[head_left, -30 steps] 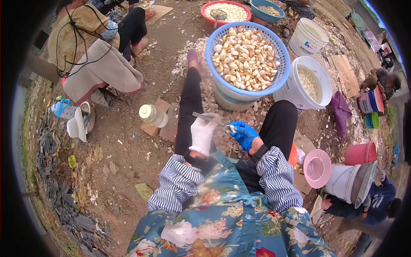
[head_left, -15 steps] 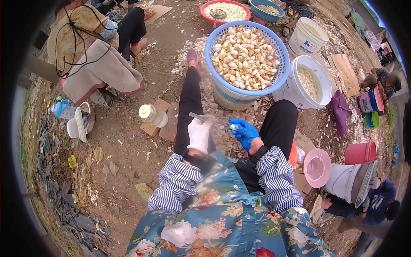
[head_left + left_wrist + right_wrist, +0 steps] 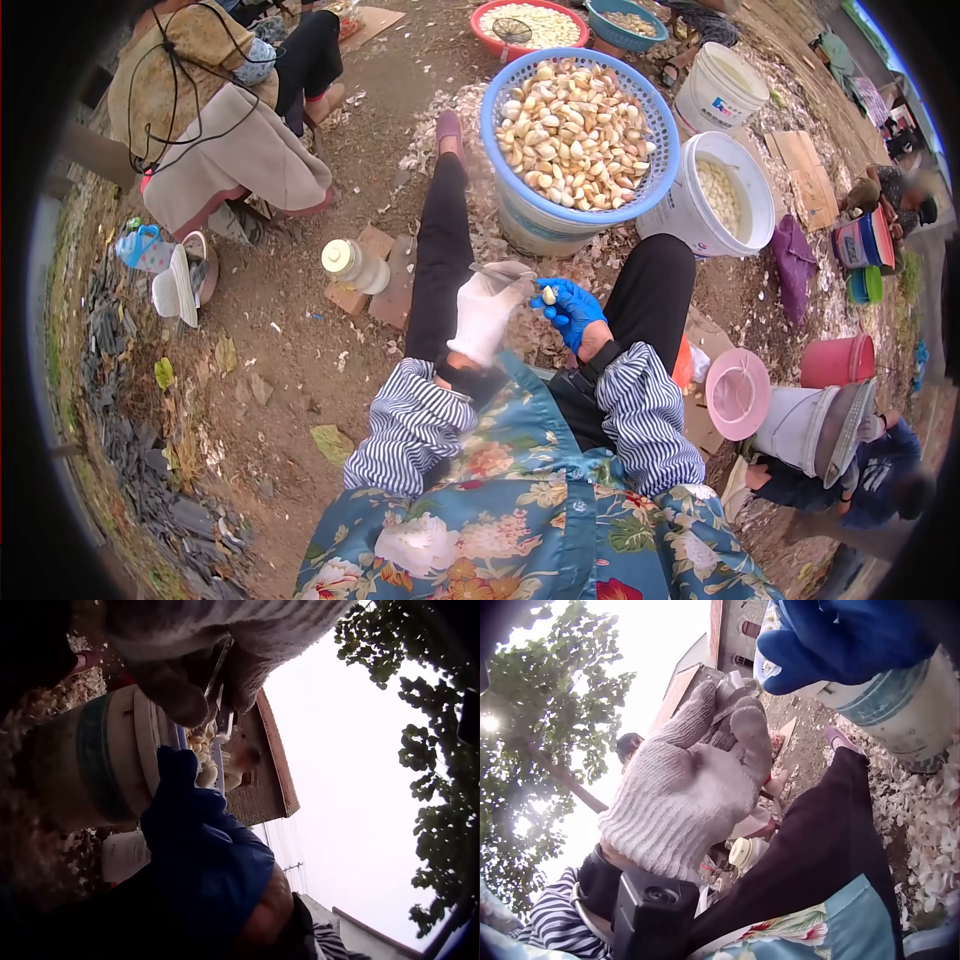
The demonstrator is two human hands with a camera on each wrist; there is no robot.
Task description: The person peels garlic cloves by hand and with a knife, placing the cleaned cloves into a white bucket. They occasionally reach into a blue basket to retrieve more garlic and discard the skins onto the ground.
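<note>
My left hand (image 3: 482, 318), in a white knit glove, grips a small knife (image 3: 488, 272) with a thin blade. In the left wrist view, part of the knife (image 3: 218, 669) shows between the gloved fingers. My right hand (image 3: 572, 312), in a blue glove, pinches a pale garlic clove (image 3: 549, 295) at its fingertips. Both hands are close together over my lap, the left fingers just beside the clove. Beyond them, a blue colander (image 3: 490, 130) heaped with garlic cloves (image 3: 575, 135) sits on a white bucket (image 3: 545, 232).
A white bucket (image 3: 672, 212) with pale cloves stands right of the colander. Farther back are a red basin (image 3: 480, 40) and a teal basket (image 3: 625, 42). A lidded jar (image 3: 372, 275) stands by my left leg. Garlic skins (image 3: 937, 847) litter the ground. Other people sit around.
My left hand with the knife first drew back left from the clove, then came right again, closer to my right hand. The right hand stays nearly in place, pinching the clove.
</note>
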